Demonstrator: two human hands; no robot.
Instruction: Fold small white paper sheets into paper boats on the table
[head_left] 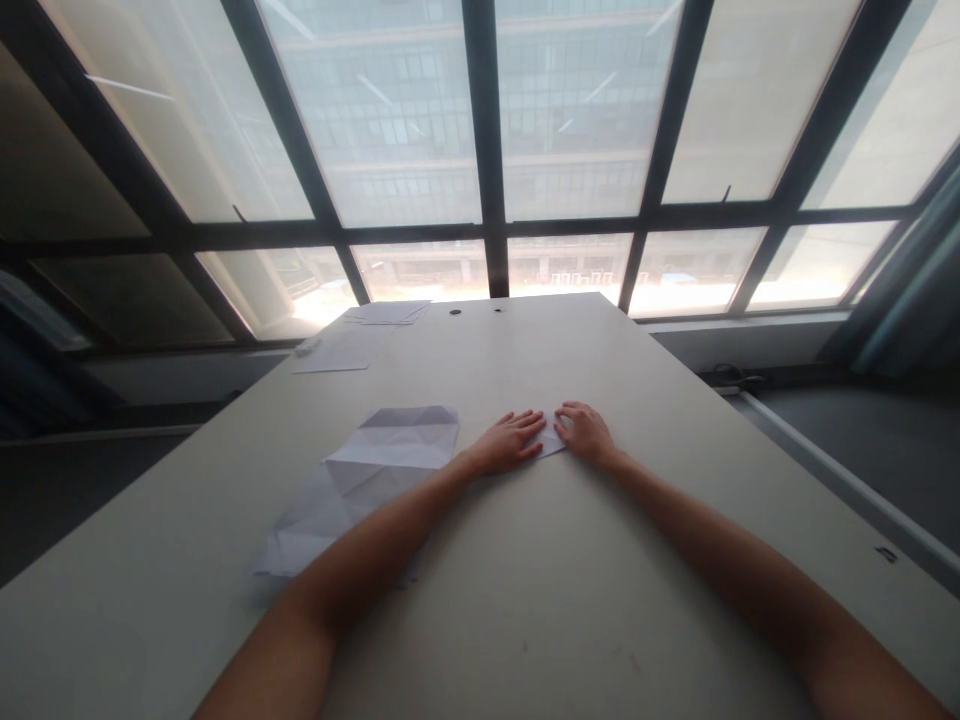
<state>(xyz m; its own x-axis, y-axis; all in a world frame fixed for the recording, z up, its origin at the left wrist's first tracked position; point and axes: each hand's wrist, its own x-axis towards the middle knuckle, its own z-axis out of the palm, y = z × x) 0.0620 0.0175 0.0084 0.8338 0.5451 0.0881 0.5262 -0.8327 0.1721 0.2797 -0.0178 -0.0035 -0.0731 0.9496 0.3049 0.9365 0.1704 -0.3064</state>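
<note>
A small folded piece of white paper [551,440] lies on the table between my two hands. My left hand [510,442] rests flat over its left part, fingers stretched out and slightly apart. At the paper's right edge, my right hand [587,432] has its fingers curled in, with the thumb and fingertips gripping the edge. Both hands partly cover the paper, so its full shape is hidden.
Creased, unfolded white sheets [367,475] lie left of my hands, partly behind my left forearm. More paper sheets [341,350] are at the far left of the white table [525,370]. A small dark item [886,554] lies near the right edge. Windows stand beyond.
</note>
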